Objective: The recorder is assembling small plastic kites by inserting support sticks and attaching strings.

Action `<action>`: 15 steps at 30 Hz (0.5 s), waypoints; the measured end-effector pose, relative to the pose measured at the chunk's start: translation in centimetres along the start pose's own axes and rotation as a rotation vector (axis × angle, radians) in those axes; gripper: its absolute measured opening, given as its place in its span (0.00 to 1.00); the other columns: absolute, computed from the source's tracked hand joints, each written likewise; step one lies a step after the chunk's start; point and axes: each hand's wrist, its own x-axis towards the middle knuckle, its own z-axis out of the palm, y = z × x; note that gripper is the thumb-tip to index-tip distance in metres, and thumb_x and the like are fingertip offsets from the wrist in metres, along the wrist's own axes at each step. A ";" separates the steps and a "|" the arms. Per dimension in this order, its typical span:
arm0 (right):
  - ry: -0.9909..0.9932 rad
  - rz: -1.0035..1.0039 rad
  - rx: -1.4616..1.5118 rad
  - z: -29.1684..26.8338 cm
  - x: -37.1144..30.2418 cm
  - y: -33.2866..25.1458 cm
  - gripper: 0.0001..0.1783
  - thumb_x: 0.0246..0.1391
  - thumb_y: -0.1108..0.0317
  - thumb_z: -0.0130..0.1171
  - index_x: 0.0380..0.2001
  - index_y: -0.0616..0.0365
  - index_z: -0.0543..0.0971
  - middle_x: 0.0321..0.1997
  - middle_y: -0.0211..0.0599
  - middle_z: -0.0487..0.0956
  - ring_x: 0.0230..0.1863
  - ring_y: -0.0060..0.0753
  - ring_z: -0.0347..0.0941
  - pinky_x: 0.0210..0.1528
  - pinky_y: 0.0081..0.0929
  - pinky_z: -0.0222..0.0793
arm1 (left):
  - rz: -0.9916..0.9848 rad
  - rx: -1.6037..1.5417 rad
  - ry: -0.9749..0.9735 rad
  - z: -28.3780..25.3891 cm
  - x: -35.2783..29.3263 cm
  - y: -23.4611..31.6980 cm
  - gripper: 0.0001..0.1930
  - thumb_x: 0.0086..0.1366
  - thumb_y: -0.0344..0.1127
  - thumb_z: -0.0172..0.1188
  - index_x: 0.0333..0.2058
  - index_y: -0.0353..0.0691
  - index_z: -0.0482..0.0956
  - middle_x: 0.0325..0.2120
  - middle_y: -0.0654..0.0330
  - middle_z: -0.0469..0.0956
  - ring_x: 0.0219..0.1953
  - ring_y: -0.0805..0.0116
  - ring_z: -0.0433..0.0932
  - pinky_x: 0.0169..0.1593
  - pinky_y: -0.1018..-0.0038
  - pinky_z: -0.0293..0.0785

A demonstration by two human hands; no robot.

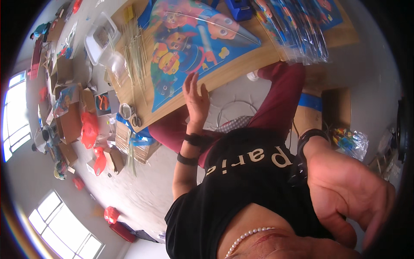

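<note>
My left hand (196, 100) is raised at the table's near edge, fingers apart and nothing in them. Its fingertips overlap the lower edge of a blue kite (211, 36) printed with cartoon figures. Whether they touch it, I cannot tell. The kite lies spread over the wooden table (241, 64). Close to the camera at the lower right is my right hand (345, 185), palm showing and fingers bent downward. Its fingertips run out toward the dark rim, so what they touch is hidden.
Thin pale sticks (134, 54) lie left of the kite, beside a white plastic container (97, 45). A tape roll (126, 111) and scissors (137, 121) sit at the table's corner. A blue tape dispenser (238, 9) and clear-wrapped printed sheets (293, 32) are at the far right. Cardboard boxes (69, 121) stand left.
</note>
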 end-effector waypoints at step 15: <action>-0.815 0.521 -0.654 -8.4 -2.7 5.6 0.06 0.63 0.68 0.56 0.37 0.53 0.82 0.40 0.28 0.82 0.38 0.31 0.78 0.46 0.28 0.75 | -0.017 -0.604 -0.087 12.7 12.5 5.8 0.17 0.64 0.25 0.57 0.51 0.34 0.78 0.46 0.49 0.79 0.49 0.55 0.79 0.50 0.66 0.77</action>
